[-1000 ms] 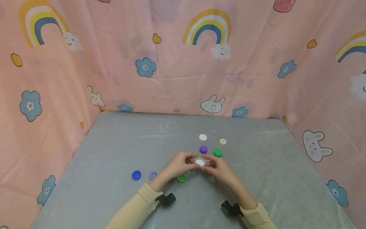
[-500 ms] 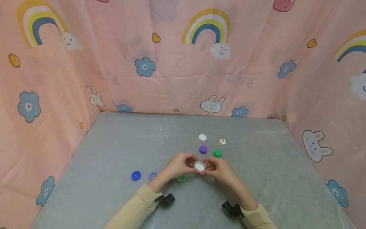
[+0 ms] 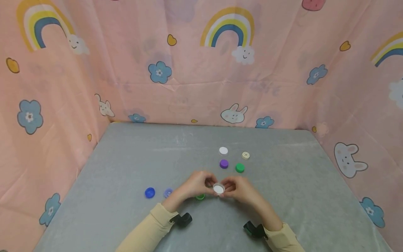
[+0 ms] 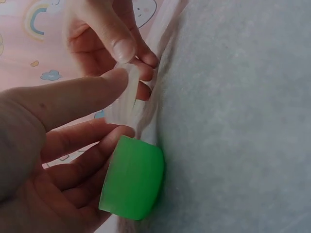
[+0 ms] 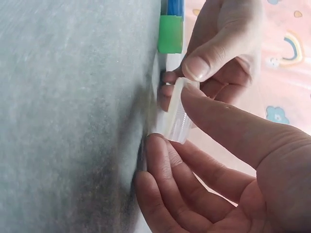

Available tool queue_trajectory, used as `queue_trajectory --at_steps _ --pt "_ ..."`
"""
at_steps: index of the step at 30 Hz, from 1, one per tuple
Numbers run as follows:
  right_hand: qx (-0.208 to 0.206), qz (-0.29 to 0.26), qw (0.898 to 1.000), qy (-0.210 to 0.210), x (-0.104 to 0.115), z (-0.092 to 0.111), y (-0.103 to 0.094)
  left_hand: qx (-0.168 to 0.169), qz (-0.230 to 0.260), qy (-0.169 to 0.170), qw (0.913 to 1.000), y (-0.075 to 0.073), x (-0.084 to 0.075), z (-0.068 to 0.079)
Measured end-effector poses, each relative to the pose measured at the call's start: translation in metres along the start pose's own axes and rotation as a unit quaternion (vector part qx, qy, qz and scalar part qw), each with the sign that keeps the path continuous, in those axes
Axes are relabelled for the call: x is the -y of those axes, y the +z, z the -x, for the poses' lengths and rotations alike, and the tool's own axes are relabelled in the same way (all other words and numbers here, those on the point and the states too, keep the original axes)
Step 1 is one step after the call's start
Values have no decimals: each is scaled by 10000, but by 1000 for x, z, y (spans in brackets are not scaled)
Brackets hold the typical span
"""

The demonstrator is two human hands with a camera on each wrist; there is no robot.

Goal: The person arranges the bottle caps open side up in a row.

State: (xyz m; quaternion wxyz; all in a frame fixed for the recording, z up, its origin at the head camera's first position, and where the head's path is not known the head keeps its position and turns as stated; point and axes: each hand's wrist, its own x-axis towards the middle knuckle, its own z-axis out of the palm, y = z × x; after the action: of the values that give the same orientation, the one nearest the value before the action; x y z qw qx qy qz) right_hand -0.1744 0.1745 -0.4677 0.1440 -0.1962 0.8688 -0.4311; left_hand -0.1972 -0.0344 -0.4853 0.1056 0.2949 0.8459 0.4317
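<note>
Both hands meet over the table around one translucent whitish bottle cap (image 3: pixel 218 189), its flat white face turned up toward the head camera. My left hand (image 3: pixel 198 184) grips its left side between thumb and fingers, and my right hand (image 3: pixel 240 189) pinches the right side. In the left wrist view the cap (image 4: pixel 125 102) stands on edge between the fingertips. Fine ridges show on the cap (image 5: pixel 178 116) in the right wrist view. A green cap (image 3: pixel 200 197) lies just beside my left hand, partly covered by it.
Beyond the hands lie a white cap (image 3: pixel 223 151), a cream cap (image 3: pixel 245 155), a purple cap (image 3: pixel 224 163) and another green cap (image 3: pixel 240 168). Left of the left forearm are a blue cap (image 3: pixel 149 192) and a pale violet cap (image 3: pixel 168 193). A pink curtain (image 3: pixel 189 87) borders the grey table (image 3: pixel 141 150).
The hands have drawn the whitish cap a short way toward the body, and the green cap by the left hand is more covered. The other caps have stayed in place.
</note>
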Motion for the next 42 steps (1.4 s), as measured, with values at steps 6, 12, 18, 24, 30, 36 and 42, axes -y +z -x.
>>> queue_trajectory --at_steps 6,12,18,24,30,36,42 --pt "146 97 9998 -9 1 0 1 187 -33 -83 9998 -1 0 0" --pt "214 369 9991 20 4 1 1 401 -136 -163 9990 -3 -4 2" --pt "322 526 9981 13 4 1 1 579 -315 -131 9977 -4 -4 2" --pt "419 531 9977 -26 3 0 1 667 -359 -75 9971 -4 -3 1" --pt "428 563 9975 -8 3 0 1 702 -448 88 9965 -3 0 1" --pt "412 565 9975 -8 4 0 2 694 -502 135 9962 -3 -1 1" --pt "411 600 9974 8 4 1 3 696 -465 93 9964 -4 -4 3"
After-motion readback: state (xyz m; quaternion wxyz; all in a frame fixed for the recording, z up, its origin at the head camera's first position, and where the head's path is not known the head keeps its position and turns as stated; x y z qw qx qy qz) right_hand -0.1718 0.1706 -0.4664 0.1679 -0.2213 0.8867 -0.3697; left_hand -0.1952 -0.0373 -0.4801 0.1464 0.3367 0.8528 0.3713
